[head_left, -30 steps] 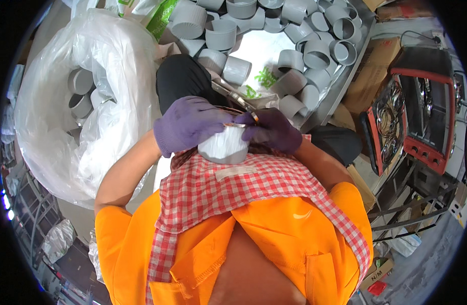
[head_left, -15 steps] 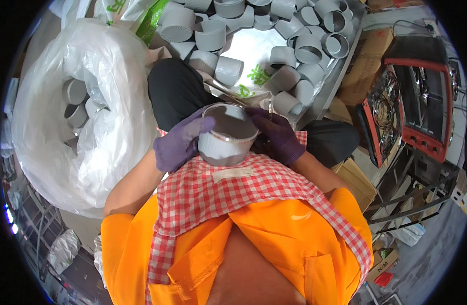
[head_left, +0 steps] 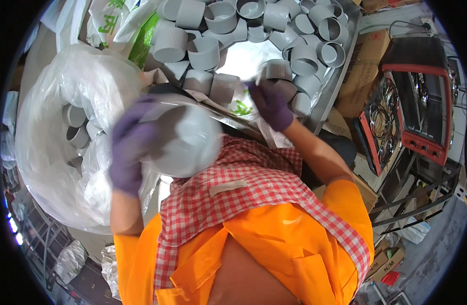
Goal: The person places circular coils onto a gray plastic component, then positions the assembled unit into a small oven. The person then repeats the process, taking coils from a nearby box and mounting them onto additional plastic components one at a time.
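Note:
A round light-grey ribbed cup, blurred by motion, is gripped at its left side by my left hand in a purple glove. It hangs over the left part of my red-and-white checked apron, close to the clear plastic bag. My right hand, gloved too, is over the near edge of the pile of grey cups. Its fingers are closed, and a thin pale bit sticks up from them, too smeared to name. Several similar cups lie inside the bag.
The pile lies in a metal-edged tray over white sheeting with green print. On the right, a red-framed oven-like appliance stands with its door hanging open beside a cardboard box. A dark metal rack is below it.
My left hand has carried the cup left from in front of me toward the plastic bag. Letting go of the cup, my right hand has moved up toward the pile.

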{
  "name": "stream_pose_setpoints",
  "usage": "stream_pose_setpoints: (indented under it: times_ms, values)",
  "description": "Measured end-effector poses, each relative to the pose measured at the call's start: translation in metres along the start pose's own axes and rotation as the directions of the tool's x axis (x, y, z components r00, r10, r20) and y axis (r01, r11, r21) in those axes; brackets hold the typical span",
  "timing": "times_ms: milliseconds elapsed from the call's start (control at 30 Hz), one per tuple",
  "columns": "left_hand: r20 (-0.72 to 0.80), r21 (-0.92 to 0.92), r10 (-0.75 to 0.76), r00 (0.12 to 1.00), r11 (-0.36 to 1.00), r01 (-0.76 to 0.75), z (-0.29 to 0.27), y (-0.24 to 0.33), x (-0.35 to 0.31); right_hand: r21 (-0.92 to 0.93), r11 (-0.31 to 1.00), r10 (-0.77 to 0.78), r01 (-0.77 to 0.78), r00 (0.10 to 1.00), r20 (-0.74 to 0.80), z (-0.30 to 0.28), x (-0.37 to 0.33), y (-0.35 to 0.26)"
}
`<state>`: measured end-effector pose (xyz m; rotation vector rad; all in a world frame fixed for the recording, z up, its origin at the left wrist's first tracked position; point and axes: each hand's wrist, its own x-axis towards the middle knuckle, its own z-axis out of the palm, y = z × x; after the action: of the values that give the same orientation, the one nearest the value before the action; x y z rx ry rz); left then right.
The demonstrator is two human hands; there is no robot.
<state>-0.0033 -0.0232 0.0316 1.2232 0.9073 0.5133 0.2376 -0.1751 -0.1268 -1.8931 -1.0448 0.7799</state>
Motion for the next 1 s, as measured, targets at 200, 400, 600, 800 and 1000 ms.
stream_pose_setpoints:
  times_ms: [200,400,600,800,1000]
  values:
    - [-0.495,0.868,0.707,0.505,0.432,0.245,-0.162,0.048,-0.029,-0.378,0.810,0.158,-0.447,0.789,-0.593,-0.050,0.083,0.153]
    - [-0.174,0.819,0.581,0.795,0.534,-0.211,-0.089,-0.008,0.012,-0.224,0.887,0.191,-0.404,0.761,-0.620,-0.066,0.118,0.175]
    - [0.659,0.505,0.540,0.523,0.198,-0.840,0.044,-0.009,0.051,0.163,0.981,-0.178,0.104,0.814,0.553,-0.050,0.049,-0.011]
    - [0.817,0.253,0.222,0.532,0.692,-0.677,0.023,-0.079,0.021,0.362,0.932,-0.229,-0.021,0.741,0.632,-0.027,-0.042,-0.089]
    - [0.682,0.228,0.330,0.652,0.752,-0.619,0.019,-0.093,-0.008,0.255,0.964,-0.151,0.082,0.953,0.263,0.003,-0.079,-0.064]
